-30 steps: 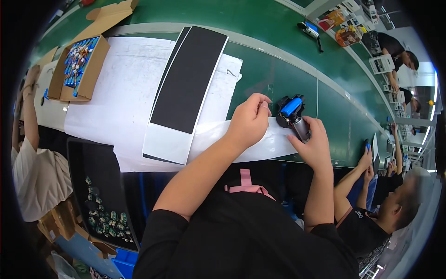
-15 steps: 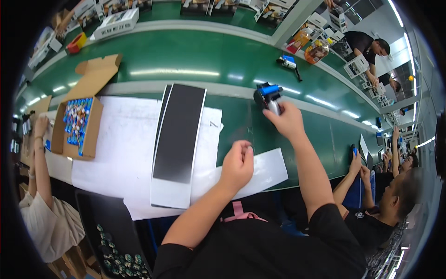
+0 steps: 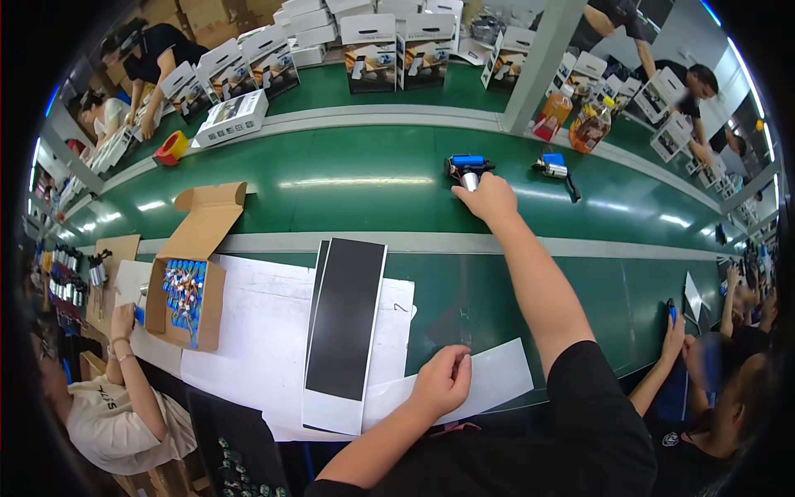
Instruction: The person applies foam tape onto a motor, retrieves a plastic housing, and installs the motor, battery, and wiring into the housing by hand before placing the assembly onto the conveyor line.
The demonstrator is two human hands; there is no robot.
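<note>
My right hand point(image 3: 490, 199) reaches across the metal rail with its fingers closed round a motor assembly point(image 3: 469, 162). This part has a silver motor, a blue cylinder and a black housing, and is over the far green strip. A similar motor assembly point(image 3: 552, 166) with a black lead lies to its right. Closer in, my left hand point(image 3: 443, 377) is curled closed above a glossy white sheet point(image 3: 501, 377); what its fingers hold, if anything, is hidden. To its left, black rectangular sheets with pale backing point(image 3: 344, 319) lie stacked on white paper point(image 3: 248, 331).
An open cardboard box point(image 3: 214, 306) of blue cylinders with wires stands left. A metal rail point(image 3: 431, 242) divides the green surface. Yellow-and-red tape point(image 3: 171, 149), drink bottles point(image 3: 590, 126) and printed cartons point(image 3: 370, 62) stand farther back. A black bin point(image 3: 236, 439) sits below. People work on both sides.
My right hand has carried the motor assembly farther away, past the rail onto or over the far strip. My left hand stays curled near the white sheet. The view has tilted upward.
</note>
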